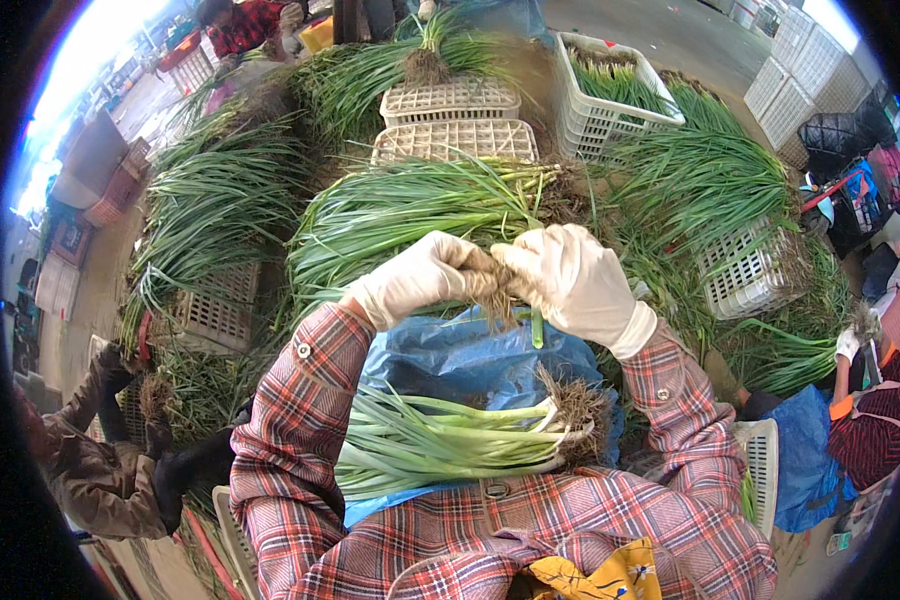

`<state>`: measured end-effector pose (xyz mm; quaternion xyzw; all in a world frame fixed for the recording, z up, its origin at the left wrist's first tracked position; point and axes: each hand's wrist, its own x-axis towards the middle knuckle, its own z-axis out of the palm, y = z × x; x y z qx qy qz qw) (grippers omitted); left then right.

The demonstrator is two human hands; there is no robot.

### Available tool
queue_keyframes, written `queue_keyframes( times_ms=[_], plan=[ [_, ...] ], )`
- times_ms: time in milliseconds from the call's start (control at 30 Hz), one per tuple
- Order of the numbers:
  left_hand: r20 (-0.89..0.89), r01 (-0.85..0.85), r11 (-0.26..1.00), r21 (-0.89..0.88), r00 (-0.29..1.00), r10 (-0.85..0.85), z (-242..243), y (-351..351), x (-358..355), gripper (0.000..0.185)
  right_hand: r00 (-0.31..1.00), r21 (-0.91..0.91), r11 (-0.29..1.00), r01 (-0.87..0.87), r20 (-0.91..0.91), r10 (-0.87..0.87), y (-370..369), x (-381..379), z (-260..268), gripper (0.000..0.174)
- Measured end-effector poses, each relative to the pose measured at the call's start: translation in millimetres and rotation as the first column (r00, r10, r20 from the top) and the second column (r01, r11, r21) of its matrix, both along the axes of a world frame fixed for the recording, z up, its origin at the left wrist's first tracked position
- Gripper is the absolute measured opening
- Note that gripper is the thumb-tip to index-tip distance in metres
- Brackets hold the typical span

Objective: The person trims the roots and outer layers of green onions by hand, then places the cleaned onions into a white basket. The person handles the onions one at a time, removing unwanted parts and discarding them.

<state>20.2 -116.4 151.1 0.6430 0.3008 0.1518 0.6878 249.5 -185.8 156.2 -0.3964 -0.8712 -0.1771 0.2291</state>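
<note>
My left hand (pixel 429 276) and my right hand (pixel 574 283), both in pale gloves, meet in front of me with fingertips pinched together. Between them is the root end of a green onion (pixel 498 309), its brown root hairs hanging down. A short green stalk end (pixel 538 328) shows below my right palm; most of the plant is hidden by the gloves. Just beyond my hands lies a large heap of green onions (pixel 390 202), roots to the right. On my lap, over a blue plastic sheet (pixel 465 352), rests a bunch of green onions (pixel 457 435) with matted roots.
Upturned plastic crates (pixel 454 139) stand behind the heap. A white crate (pixel 615 124) holds upright bunches. More green onions (pixel 217 195) are piled at left, others (pixel 709 176) at right. Co-workers sit at left (pixel 97 480), right (pixel 866 435) and far left (pixel 247 30).
</note>
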Motion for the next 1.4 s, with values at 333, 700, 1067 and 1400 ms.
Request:
queue_keyframes(
  times_ms=[333,700,1067,1400],
  plan=[
    [-0.238,0.193,0.238,0.952,0.954,0.182,-9,-14,18,0.014,0.246,-0.580,0.242,-0.778,-0.636,-0.731,-4,-8,-44,0.032],
    [-0.045,-0.561,0.784,0.267,0.805,0.592,-14,35,-12,0.026,0.314,-0.567,0.623,-0.539,-0.822,-0.475,-7,31,-27,0.043],
    [0.227,-0.515,0.855,0.062,0.841,0.490,-12,17,23,0.032,0.243,-0.443,0.292,-0.848,-0.813,-0.530,35,-38,-41,0.030],
    [-0.099,-0.442,0.445,0.779,0.615,0.782,-50,42,-30,0.026,0.442,-0.802,0.344,-0.489,-0.568,-0.694,-2,98,-23,0.031]
  ],
)
